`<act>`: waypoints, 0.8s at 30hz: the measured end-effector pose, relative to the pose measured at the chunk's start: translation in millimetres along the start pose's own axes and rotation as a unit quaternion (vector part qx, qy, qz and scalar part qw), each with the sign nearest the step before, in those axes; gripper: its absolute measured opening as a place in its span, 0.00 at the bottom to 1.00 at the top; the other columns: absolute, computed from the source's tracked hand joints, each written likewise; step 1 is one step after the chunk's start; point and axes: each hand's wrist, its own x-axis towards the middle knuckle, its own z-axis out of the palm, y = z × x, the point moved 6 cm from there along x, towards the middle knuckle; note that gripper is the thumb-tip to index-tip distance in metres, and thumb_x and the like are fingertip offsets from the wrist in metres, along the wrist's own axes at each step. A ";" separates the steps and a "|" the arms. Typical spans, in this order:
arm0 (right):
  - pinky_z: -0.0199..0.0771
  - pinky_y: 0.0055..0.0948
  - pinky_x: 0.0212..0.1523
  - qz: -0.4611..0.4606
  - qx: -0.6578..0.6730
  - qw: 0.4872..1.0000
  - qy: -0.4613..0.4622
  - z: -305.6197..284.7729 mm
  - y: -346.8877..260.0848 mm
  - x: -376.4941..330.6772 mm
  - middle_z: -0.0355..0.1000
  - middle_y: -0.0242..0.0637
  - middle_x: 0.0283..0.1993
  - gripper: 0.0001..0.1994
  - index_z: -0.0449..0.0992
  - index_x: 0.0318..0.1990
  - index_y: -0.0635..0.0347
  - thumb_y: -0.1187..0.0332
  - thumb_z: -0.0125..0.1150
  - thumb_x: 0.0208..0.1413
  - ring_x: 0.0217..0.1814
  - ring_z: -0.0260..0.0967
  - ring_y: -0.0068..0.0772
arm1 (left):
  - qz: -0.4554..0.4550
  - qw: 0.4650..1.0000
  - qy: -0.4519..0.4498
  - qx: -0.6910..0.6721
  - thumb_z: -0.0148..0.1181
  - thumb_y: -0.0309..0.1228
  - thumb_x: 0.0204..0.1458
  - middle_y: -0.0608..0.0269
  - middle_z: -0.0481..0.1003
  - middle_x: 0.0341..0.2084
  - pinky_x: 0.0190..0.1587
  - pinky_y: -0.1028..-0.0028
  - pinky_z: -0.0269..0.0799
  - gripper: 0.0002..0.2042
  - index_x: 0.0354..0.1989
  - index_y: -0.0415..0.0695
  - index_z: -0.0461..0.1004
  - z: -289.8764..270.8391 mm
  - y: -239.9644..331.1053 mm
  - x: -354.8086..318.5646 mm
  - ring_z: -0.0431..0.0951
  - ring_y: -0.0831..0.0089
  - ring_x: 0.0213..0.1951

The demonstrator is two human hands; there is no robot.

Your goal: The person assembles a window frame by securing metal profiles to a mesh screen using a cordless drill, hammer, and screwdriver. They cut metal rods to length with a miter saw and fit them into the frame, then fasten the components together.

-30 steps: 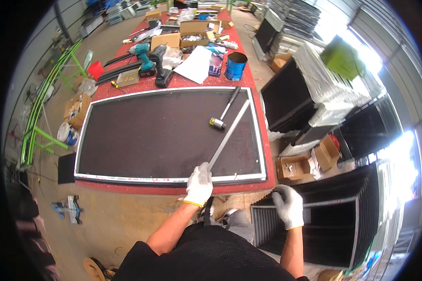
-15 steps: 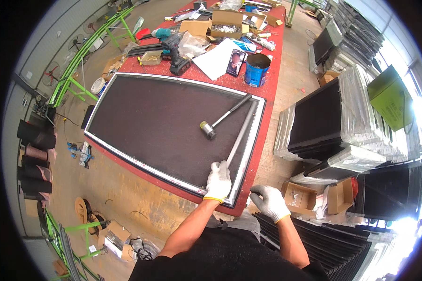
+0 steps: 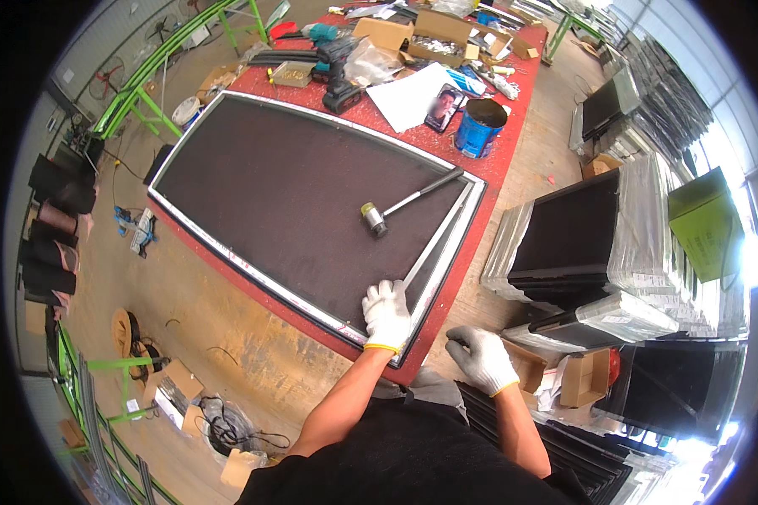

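Observation:
A large framed mesh screen (image 3: 269, 181), dark inside a white-silver frame, lies on the red table (image 3: 526, 97). Along its right side runs a loose pale metal strip (image 3: 440, 238), slanted slightly away from the frame. My left hand (image 3: 386, 316), in a white glove with a yellow cuff, grips the strip's near end above the screen's near right corner. A mallet (image 3: 377, 217) with a silver and yellow head and black handle rests on the mesh, its handle crossing the frame. My right hand (image 3: 484, 360), also gloved, is curled beyond the table's right edge; whatever its fingers hold is hidden.
Farther up the table are a blue can (image 3: 481, 130), a phone (image 3: 445, 108), white paper (image 3: 408, 97), a cordless drill (image 3: 340, 80) and a box of small parts (image 3: 438, 42). Wrapped stacks of screens (image 3: 573, 236) and open cartons (image 3: 583, 377) stand on the right.
The view has shifted slightly. In my left hand the metal strip has turned, showing a narrower, brighter face. My right hand stays curled beside the table.

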 end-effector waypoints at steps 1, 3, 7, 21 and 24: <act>0.85 0.46 0.56 -0.007 0.012 1.000 -0.001 0.8 -3.7 -0.2 0.87 0.55 0.48 0.16 0.88 0.52 0.65 0.62 0.69 0.66 0.52 0.87 0.57 | -0.005 1.000 0.012 0.006 0.56 0.31 0.65 0.54 0.78 0.50 0.57 0.50 0.75 0.12 0.54 0.48 0.79 0.2 -0.7 1.4 0.77 0.48 0.55; 0.85 0.46 0.56 0.006 -0.004 1.000 -0.018 4.4 -4.0 -0.5 0.87 0.55 0.49 0.15 0.88 0.52 0.65 0.63 0.69 0.65 0.53 0.87 0.56 | -0.009 0.999 0.036 -0.019 0.57 0.31 0.64 0.53 0.78 0.50 0.57 0.50 0.76 0.12 0.53 0.48 0.80 0.4 0.6 1.4 0.78 0.47 0.54; 0.86 0.47 0.54 -0.030 -0.040 0.997 -0.058 11.6 0.2 14.7 0.88 0.53 0.47 0.16 0.88 0.52 0.63 0.61 0.70 0.65 0.50 0.87 0.56 | -0.031 0.998 0.002 -0.050 0.61 0.32 0.62 0.54 0.79 0.49 0.55 0.49 0.78 0.11 0.52 0.49 0.80 9.9 8.6 -2.2 0.80 0.48 0.53; 0.82 0.50 0.64 -0.429 -0.132 0.877 -0.174 -6.8 -28.5 147.7 0.82 0.47 0.58 0.22 0.84 0.60 0.57 0.68 0.74 0.56 0.61 0.81 0.56 | -0.287 0.952 0.098 0.042 0.65 0.31 0.46 0.52 0.73 0.52 0.61 0.45 0.66 0.29 0.62 0.44 0.77 -11.0 41.7 -69.2 0.74 0.51 0.55; 0.77 0.51 0.68 -0.488 -0.226 0.806 -0.248 33.3 -42.6 156.4 0.79 0.44 0.62 0.26 0.83 0.61 0.54 0.68 0.75 0.51 0.66 0.76 0.54 | -0.303 0.944 0.099 0.087 0.64 0.30 0.49 0.56 0.74 0.53 0.63 0.45 0.65 0.26 0.61 0.45 0.76 -11.6 36.3 -84.3 0.75 0.54 0.57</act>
